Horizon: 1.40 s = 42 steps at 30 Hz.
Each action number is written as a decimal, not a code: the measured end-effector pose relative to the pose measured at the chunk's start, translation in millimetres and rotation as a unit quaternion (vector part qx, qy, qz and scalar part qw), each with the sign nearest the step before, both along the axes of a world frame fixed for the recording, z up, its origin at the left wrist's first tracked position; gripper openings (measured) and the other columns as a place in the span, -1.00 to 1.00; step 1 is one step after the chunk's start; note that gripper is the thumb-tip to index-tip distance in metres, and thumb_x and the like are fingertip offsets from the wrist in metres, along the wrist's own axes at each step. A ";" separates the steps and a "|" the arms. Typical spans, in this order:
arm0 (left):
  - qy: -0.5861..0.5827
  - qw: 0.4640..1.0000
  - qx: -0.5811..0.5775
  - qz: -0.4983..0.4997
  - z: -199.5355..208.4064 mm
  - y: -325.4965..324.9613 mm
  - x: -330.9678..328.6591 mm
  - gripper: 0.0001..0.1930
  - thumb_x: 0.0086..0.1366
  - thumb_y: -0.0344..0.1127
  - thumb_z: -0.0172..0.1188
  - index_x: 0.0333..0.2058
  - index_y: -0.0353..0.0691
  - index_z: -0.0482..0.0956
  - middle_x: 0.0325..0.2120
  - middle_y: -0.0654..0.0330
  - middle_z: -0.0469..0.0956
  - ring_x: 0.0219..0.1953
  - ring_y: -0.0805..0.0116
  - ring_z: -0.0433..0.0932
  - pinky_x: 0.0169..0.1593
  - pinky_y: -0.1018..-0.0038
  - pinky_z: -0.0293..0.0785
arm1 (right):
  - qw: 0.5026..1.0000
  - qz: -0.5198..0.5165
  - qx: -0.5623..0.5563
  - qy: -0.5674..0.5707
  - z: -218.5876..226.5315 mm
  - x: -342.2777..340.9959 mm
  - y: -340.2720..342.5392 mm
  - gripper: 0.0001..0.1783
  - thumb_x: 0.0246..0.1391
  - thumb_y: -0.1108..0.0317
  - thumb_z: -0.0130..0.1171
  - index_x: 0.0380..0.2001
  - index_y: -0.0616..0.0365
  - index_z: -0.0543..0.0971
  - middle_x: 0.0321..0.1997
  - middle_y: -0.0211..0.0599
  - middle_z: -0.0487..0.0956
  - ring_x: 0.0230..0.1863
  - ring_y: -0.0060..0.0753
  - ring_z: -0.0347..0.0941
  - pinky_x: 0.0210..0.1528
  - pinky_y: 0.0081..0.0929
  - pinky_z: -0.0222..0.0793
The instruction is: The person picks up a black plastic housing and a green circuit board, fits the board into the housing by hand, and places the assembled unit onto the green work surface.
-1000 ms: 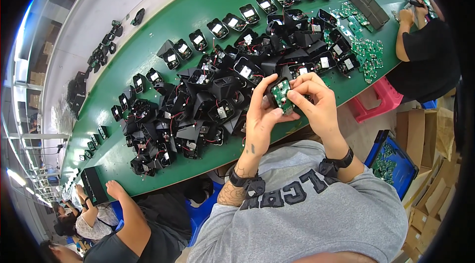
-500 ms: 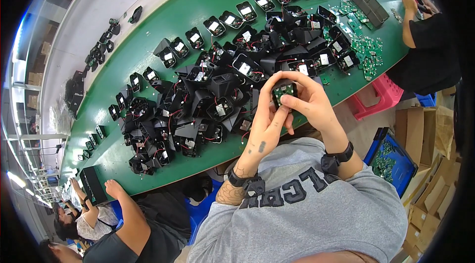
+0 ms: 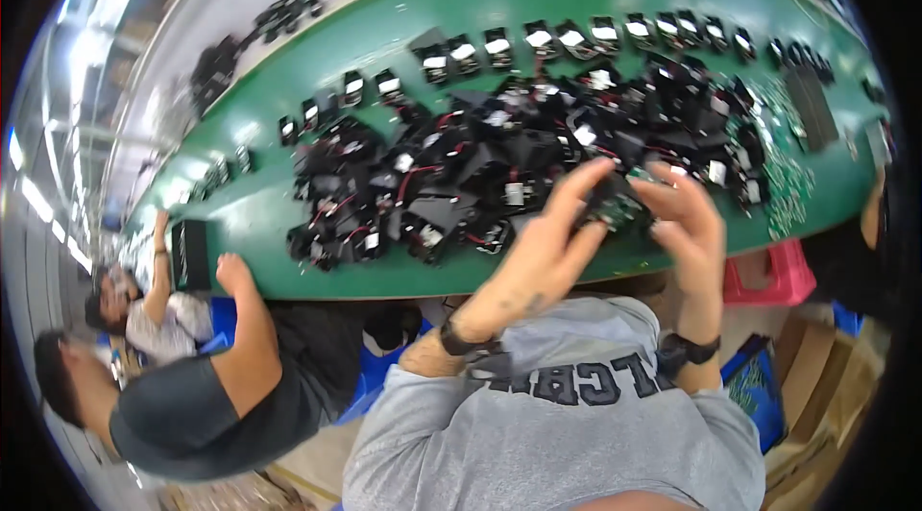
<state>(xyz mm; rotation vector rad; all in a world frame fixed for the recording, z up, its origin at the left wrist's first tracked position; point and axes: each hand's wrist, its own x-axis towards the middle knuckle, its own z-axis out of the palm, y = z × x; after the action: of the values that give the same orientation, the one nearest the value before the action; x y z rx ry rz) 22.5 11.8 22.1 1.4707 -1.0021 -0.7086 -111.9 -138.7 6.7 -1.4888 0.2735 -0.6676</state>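
My left hand (image 3: 549,256) grips a small black plastic housing (image 3: 597,199) with its thumb and fingers. A green circuit board (image 3: 624,212) shows in the housing's open side. Close by on the right, my right hand (image 3: 693,232) has its fingers apart and curved, blurred by motion; whether a fingertip still touches the housing is hard to see. Just beyond both hands spreads a heap of similar black housings (image 3: 461,160), many with white parts and red wires inside.
Upright housings stand in a row along the far side of the green table (image 3: 403,36). Loose green circuit boards (image 3: 789,194) lie at the right beside a dark flat box (image 3: 812,108). A co-worker (image 3: 192,386) sits at the left. A pink stool (image 3: 768,273) stands at the right.
My right hand has loosened and its fingers have spread from around the housing, which stays in my left hand. The view has turned, so the table now lies more level.
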 end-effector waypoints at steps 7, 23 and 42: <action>-0.190 0.887 0.025 0.420 47.0 148.0 232.7 -0.53 0.29 -0.34 0.04 0.11 -0.36 0.17 -0.26 0.09 0.56 -0.31 0.38 0.56 -0.35 0.55 0.44 | 0.908 -0.396 -0.079 0.111 -63.3 -128.7 -154.7 -0.56 0.23 0.27 0.03 0.09 0.31 0.40 0.04 -0.17 0.51 0.09 -0.36 0.43 0.11 -0.46 0.28; -0.418 0.544 0.386 0.617 -75.8 242.6 443.9 -0.65 -0.03 -0.16 0.38 -0.24 -0.06 0.57 -0.22 0.08 0.49 -0.11 0.03 0.45 -0.08 0.18 0.43 | 0.738 -0.501 -0.335 0.303 -135.7 -147.1 -186.6 -0.68 0.17 0.28 0.06 -0.13 0.30 0.56 -0.03 -0.10 0.55 0.04 -0.16 0.43 0.13 -0.37 0.24; -0.373 0.713 0.370 0.464 -49.3 250.2 456.9 -0.48 0.13 -0.20 0.07 0.05 -0.34 0.31 -0.16 -0.30 0.49 -0.05 -0.19 0.47 0.02 0.12 0.38 | 0.515 -0.524 -0.532 0.422 -137.8 -151.3 -182.0 -0.60 0.11 0.05 0.07 -0.20 0.14 0.64 -0.13 -0.25 0.62 -0.11 -0.19 0.54 -0.08 -0.34 0.42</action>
<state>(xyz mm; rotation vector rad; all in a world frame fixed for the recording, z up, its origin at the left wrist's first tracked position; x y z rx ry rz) 479.4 262.0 -27.2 2.7800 -0.3329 0.3625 -263.2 -320.7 -131.1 -2.7804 1.9595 -1.0690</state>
